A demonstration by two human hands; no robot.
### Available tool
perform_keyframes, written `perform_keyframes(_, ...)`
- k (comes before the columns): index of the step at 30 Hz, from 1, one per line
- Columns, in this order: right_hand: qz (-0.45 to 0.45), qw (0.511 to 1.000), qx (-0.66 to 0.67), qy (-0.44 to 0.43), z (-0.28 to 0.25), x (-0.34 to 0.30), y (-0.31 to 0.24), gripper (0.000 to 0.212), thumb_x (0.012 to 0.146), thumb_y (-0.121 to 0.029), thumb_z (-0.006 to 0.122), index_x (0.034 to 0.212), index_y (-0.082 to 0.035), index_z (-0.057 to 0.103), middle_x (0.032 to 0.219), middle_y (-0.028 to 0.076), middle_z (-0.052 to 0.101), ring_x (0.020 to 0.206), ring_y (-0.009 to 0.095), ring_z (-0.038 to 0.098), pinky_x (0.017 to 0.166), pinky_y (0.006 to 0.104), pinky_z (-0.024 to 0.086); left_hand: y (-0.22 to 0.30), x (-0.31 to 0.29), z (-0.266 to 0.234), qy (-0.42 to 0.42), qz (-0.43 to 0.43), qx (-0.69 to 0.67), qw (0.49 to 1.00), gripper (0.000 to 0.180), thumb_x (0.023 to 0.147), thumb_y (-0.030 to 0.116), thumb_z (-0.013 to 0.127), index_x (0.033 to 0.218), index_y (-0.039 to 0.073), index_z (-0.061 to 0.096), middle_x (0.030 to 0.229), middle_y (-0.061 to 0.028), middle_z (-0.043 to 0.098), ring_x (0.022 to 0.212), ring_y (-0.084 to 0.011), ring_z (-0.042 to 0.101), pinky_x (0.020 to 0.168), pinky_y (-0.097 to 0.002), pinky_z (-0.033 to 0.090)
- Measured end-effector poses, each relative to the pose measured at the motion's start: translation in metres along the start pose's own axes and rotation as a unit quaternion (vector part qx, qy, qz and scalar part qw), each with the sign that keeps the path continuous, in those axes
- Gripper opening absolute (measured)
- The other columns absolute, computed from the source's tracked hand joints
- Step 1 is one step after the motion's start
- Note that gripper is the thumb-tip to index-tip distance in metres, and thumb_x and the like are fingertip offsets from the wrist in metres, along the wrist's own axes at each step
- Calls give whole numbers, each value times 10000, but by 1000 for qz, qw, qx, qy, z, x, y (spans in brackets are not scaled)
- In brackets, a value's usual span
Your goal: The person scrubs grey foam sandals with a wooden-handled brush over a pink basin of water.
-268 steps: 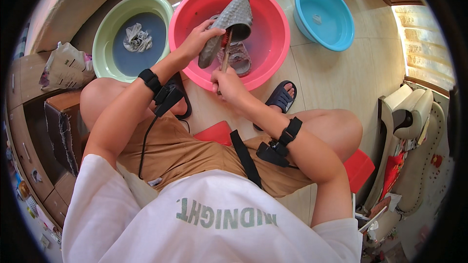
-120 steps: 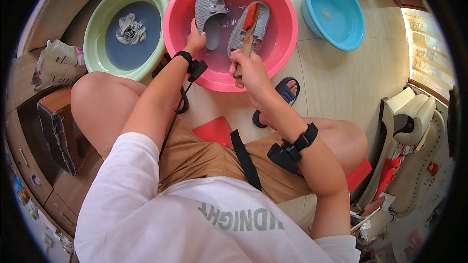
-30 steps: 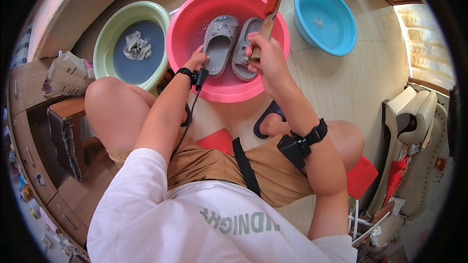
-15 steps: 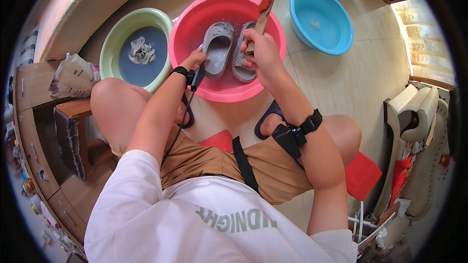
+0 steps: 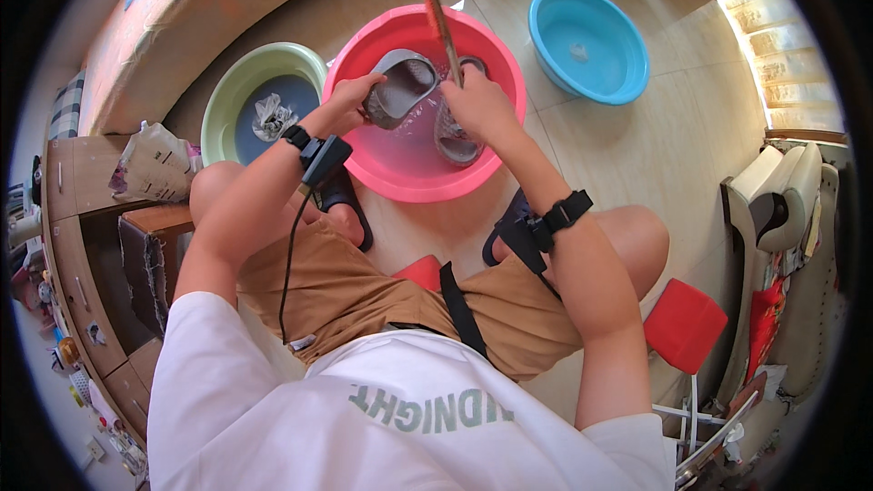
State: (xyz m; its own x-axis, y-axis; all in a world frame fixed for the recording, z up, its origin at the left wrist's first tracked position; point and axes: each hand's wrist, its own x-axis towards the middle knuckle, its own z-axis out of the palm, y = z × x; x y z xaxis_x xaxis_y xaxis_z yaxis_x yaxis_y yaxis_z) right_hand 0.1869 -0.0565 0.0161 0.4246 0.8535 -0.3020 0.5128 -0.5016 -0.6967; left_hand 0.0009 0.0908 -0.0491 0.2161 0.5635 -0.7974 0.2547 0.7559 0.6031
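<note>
My left hand is closed on the heel end of a grey slide sandal, which it holds up and tilted over the pink basin. In my right hand is the wooden handle of a scrub brush with reddish bristles, its head pointing away from me. A second grey sandal lies in the basin below my right hand, partly covered by it. Cloudy, sudsy water shows in the bottom of the pink basin.
A green basin with greyish water and a wet cloth stands to the left. To the right is a blue basin. A wooden cabinet lines the left side; a red seat sits at lower right.
My left hand has raised and turned the sandal out of the basin's bottom. The brush in my right hand has shifted left and stands more upright. The view has moved slightly.
</note>
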Motion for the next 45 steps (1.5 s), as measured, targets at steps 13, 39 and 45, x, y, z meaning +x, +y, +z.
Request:
perform_keyframes(13, -24, 975, -135, -177, -13, -45, -12, 591, 955, -545, 459, 1195, -12, 547, 1104, 283, 673, 1060, 456, 638, 925, 523, 481, 9, -49, 5, -85, -5, -129, 988, 200, 904, 194, 668, 1053, 84, 594, 943, -81, 645, 842, -262, 681, 750, -574, 556)
perform_keyframes(39, 115, 941, 272, -167, 68, -52, -1, 493, 1055, -383, 322, 1015, 45, 563, 774, 217, 606, 706, 369, 593, 708, 453, 474, -20, -55, 9, -128, 188, -127, 966, 687, 911, 217, 728, 1478, 146, 347, 1262, -88, 575, 1078, -198, 612, 872, -361, 530)
perform_keyframes(45, -120, 987, 86, -67, 85, -56, 11, 299, 1017, -220, 380, 1054, 45, 515, 846, 200, 595, 648, 320, 608, 673, 446, 483, -26, -55, 10, -124, 276, -17, 953, 616, 942, 292, 702, 1469, 65, 476, 1303, -113, 604, 1155, -183, 576, 954, -332, 483)
